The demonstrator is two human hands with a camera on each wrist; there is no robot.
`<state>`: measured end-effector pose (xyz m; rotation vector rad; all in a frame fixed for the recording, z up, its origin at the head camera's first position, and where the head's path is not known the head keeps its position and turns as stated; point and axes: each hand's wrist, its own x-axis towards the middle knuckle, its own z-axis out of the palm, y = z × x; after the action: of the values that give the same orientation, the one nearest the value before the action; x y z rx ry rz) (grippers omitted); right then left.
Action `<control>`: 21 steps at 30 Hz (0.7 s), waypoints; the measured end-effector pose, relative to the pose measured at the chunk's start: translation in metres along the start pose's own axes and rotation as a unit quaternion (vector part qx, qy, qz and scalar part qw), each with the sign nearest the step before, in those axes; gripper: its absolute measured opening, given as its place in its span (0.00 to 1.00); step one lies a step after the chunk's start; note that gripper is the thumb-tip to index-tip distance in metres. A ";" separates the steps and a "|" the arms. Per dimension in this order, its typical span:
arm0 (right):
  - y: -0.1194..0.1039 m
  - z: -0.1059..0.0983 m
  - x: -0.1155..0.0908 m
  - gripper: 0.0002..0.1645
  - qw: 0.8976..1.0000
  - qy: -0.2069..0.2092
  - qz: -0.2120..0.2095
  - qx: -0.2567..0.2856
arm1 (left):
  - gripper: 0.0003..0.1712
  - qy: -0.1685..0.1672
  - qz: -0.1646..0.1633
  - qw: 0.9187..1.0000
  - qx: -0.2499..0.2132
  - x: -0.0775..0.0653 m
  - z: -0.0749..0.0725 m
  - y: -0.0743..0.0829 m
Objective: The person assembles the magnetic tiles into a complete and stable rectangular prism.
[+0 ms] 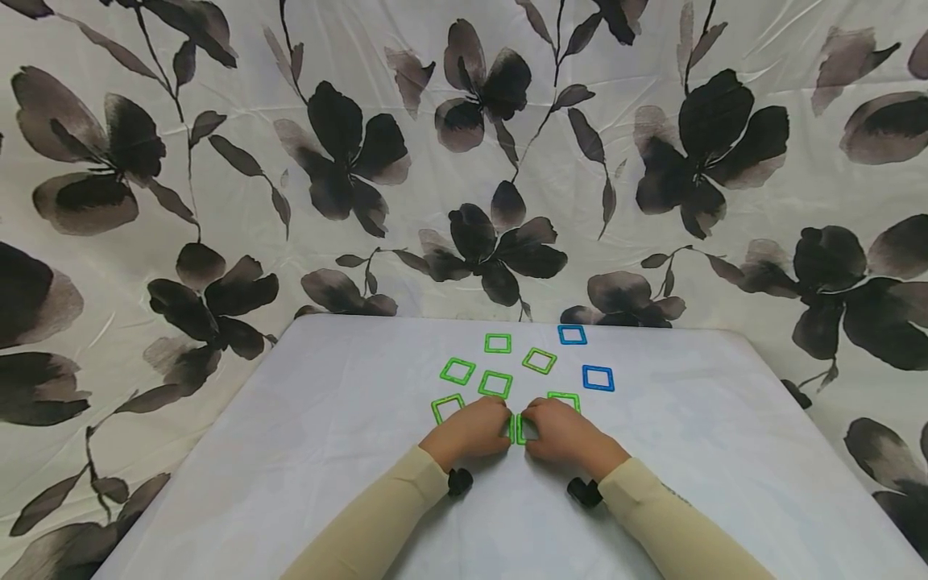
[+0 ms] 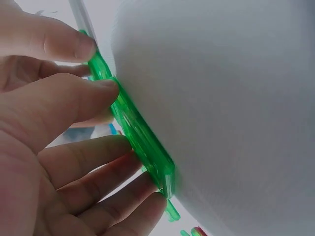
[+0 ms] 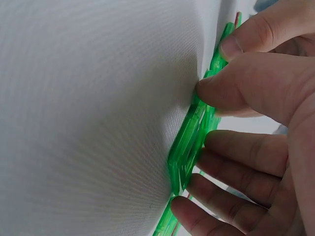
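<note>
My left hand (image 1: 471,428) and right hand (image 1: 569,435) meet near the middle of the white table, each with a green see-through plastic frame tile. The left thumb and fingers pinch one green frame tile (image 2: 142,137) along its edges. Another green frame tile (image 3: 184,135) is held between the right thumb and fingers. In the head view the two tiles' edges stand side by side, right between the hands, close over the tabletop. The hands cover most of both tiles.
Beyond the hands lie several more green frame tiles, such as one at the back (image 1: 498,335). One green tile (image 1: 435,412) lies partly behind the left hand, another (image 1: 564,394) behind the right. Two blue frame tiles lie at right, the nearer (image 1: 598,390) and the farther (image 1: 571,326). A floral cloth hangs behind.
</note>
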<state>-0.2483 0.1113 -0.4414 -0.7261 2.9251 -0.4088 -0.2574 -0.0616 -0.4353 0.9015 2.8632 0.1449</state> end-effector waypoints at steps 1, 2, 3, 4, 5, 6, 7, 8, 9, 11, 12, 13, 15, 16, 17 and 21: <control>0.000 0.000 0.000 0.25 1.000 -0.001 0.000 0.000 | 0.13 0.002 0.002 1.000 0.002 0.000 0.000 0.000; 0.000 0.000 0.000 0.25 1.000 -0.002 0.001 0.000 | 0.13 0.004 0.004 1.000 0.004 0.001 0.001 0.001; 0.000 0.000 0.000 0.25 1.000 -0.002 0.001 0.000 | 0.12 0.004 0.005 1.000 0.006 0.001 0.001 0.001; 0.000 0.000 0.000 0.25 1.000 -0.003 0.001 0.001 | 0.12 0.005 0.006 1.000 0.008 0.001 0.002 0.001; 0.000 -0.001 0.000 0.25 1.000 -0.003 0.001 0.003 | 0.12 0.006 0.006 1.000 0.012 0.001 0.002 0.001; 0.000 0.000 0.000 0.25 1.000 -0.002 0.000 0.005 | 0.12 0.006 0.006 1.000 0.014 0.001 0.002 0.001; 0.000 0.000 0.000 0.25 1.000 -0.001 -0.001 0.006 | 0.12 0.007 0.005 1.000 0.015 0.002 0.003 0.001; 0.000 0.000 0.000 0.25 1.000 0.000 -0.001 0.007 | 0.12 0.007 0.005 1.000 0.015 0.002 0.003 0.001; 0.000 0.000 0.000 0.25 1.000 0.000 -0.001 0.008 | 0.13 0.007 0.005 1.000 0.017 0.002 0.004 0.001; 0.001 0.001 0.000 0.26 1.000 0.003 -0.003 0.013 | 0.13 0.006 0.003 1.000 0.016 0.002 0.005 0.001; 0.002 0.001 0.000 0.26 1.000 0.004 -0.004 0.016 | 0.13 0.006 0.002 1.000 0.015 0.003 0.005 0.000; 0.002 0.002 0.000 0.26 1.000 0.004 -0.003 0.018 | 0.14 0.005 0.001 1.000 0.014 0.003 0.006 0.000; 0.003 0.003 0.001 0.26 1.000 0.006 -0.002 0.024 | 0.15 0.005 -0.001 1.000 0.012 0.002 0.006 0.000; 0.004 0.003 0.001 0.26 1.000 0.007 -0.005 0.026 | 0.14 0.005 -0.003 1.000 0.009 0.002 0.005 0.001; 0.005 0.003 0.000 0.26 1.000 0.007 -0.006 0.027 | 0.14 0.006 -0.003 1.000 0.007 0.001 0.004 0.002; 0.007 0.004 0.000 0.27 0.999 0.009 -0.012 0.031 | 0.11 0.009 -0.004 1.000 0.001 -0.003 -0.001 0.004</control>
<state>-0.2506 0.1163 -0.4468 -0.7533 2.9088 -0.5070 -0.2527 -0.0600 -0.4336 0.8922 2.8837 0.1509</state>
